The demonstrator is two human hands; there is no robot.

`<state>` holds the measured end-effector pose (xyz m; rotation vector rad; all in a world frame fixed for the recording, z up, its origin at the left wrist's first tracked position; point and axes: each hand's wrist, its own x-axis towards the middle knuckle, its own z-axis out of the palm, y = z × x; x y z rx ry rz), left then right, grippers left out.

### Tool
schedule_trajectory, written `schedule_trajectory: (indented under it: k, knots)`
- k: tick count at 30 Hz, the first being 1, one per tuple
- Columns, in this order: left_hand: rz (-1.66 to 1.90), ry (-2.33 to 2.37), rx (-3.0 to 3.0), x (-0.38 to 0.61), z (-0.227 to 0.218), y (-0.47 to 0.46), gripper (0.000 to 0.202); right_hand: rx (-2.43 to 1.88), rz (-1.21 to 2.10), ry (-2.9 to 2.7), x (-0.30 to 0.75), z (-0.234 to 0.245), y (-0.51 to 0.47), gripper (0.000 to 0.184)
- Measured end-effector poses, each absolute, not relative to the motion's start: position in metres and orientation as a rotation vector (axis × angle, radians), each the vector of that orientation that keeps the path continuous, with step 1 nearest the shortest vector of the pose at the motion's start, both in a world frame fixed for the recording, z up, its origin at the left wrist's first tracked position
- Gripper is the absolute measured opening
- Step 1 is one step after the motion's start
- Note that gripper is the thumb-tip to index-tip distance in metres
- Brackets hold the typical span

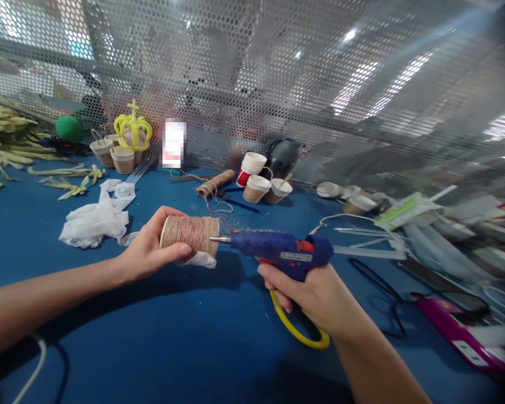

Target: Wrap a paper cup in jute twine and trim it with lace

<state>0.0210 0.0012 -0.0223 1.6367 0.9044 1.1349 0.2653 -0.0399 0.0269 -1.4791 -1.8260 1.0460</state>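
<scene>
My left hand (162, 247) grips a paper cup (193, 233) wound with jute twine, held on its side above the blue table. Reddish patches show between the turns of twine, and a white piece (202, 260) hangs along its lower side. My right hand (297, 289) is wrapped round a blue glue gun (278, 249), with a yellow ring-shaped handle (298, 331) visible below the fingers. The gun's metal nozzle points left, at or very near the cup's right end; contact cannot be made out. A small red light glows on the gun's side.
White lace (95, 219) lies left. Behind stand twine-wrapped cups (256, 189), a twine roll (216, 182), a yellow crown (133, 132) and a green ball (69, 129). Clear glue sticks (368, 252), cables and a purple power strip (458, 331) lie right. A perforated metal screen (235, 84) borders the back.
</scene>
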Motion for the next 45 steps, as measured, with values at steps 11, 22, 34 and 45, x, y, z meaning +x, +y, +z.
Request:
schedule_trajectory:
  k: [11,22,34,45]
  knots:
    - [1.189,0.761,1.786,0.017,-0.032,0.001,0.054,-1.459,1.074,-1.731,0.266,0.028,-0.035,0.033]
    - [1.129,0.895,1.586,0.022,-0.024,0.0,0.046,-1.441,1.065,-1.695,0.263,0.025,-0.04,0.024]
    - [1.108,0.982,1.411,0.029,-0.02,0.002,0.04,-1.57,0.928,-1.867,0.262,0.028,-0.042,0.036]
    - [1.118,0.969,1.452,0.026,-0.02,0.002,0.039,-1.511,1.027,-1.814,0.262,0.026,-0.04,0.032]
